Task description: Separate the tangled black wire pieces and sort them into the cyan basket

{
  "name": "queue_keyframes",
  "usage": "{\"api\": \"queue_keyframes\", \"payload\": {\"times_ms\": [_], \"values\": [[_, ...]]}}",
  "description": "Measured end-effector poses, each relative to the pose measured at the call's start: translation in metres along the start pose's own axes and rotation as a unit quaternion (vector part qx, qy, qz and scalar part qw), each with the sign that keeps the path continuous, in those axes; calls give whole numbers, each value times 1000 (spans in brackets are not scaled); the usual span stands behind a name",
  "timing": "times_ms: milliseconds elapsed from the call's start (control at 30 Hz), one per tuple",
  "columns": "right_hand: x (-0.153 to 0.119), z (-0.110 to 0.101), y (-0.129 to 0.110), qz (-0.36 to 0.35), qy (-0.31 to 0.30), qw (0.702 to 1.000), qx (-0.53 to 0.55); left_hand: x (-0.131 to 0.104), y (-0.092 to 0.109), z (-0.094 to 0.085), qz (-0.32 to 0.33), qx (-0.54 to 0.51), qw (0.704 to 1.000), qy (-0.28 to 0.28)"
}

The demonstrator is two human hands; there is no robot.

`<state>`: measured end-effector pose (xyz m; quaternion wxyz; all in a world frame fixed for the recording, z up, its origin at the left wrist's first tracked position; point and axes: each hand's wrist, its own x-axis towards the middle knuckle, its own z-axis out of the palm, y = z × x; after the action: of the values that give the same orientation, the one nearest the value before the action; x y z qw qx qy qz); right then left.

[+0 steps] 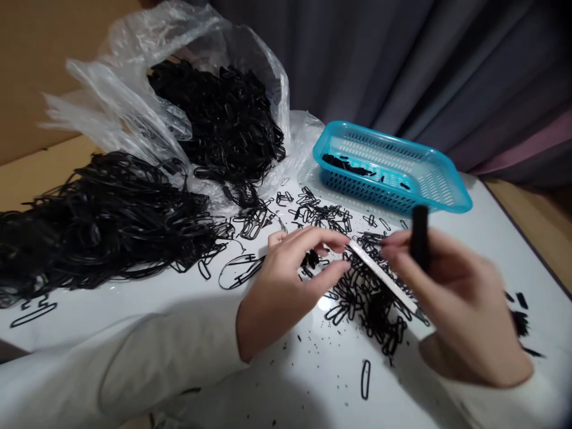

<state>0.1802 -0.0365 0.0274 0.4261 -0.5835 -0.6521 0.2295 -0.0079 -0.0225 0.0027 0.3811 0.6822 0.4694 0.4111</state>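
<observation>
My left hand (301,265) is over the table, thumb and index finger apart. Its index fingertip is at the upper end of a slim white stick (382,275); whether it grips the stick is unclear. Slanting down to the right, the stick passes over a heap of small black loops (353,286) and has a dark lower end. My right hand (451,286), slightly blurred, is closed around a black bar-shaped piece (420,238) that sticks up from its fingers. Something thin and dark shows at its fingertips, too blurred to name. A single black loop (365,379) lies nearer to me.
A blue perforated basket (447,202) with some black pieces stands at the back right. A clear plastic bag (129,77) full of tangled black strips (223,119) is behind left. More black strips (111,220) spread leftward on the white table (286,381). Dark curtains (402,59) hang behind.
</observation>
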Motion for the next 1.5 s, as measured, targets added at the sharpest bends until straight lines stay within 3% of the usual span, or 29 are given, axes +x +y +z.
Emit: {"api": "queue_keyframes", "payload": {"times_ms": [100,200,267,433,533,667,767,933,1100,1267,1333,1500], "values": [[50,-22,12,-55,162,984,-43,4,-4,-3,-12,-51,997,55],[93,-37,35,-24,177,980,-82,9,-6,-6,-29,-120,987,103],[103,-35,46,-15,155,983,-93,12,-6,-8,-48,-159,978,125],[65,3,33,-69,14,988,-135,14,-7,-8,-86,-189,968,140],[35,29,19,-104,-129,974,-153,13,-10,-7,-103,-175,970,132],[19,48,21,-94,-187,959,-193,13,-12,-6,-152,-140,974,88],[17,48,25,-97,-179,959,-199,15,-14,-5,-165,-104,979,60],[8,33,17,-110,-142,975,-131,14,-20,-1,-126,-65,990,-5],[-8,22,8,-44,-115,991,-45,9,-18,1,-67,-90,990,-88],[-20,15,4,36,-73,994,69,6,-8,-1,-93,-87,988,-91],[-24,10,5,39,-54,993,98,4,-5,-1,-107,-92,986,-86],[-33,0,5,-9,56,998,10,2,-3,1,-136,-114,981,-81]]}}
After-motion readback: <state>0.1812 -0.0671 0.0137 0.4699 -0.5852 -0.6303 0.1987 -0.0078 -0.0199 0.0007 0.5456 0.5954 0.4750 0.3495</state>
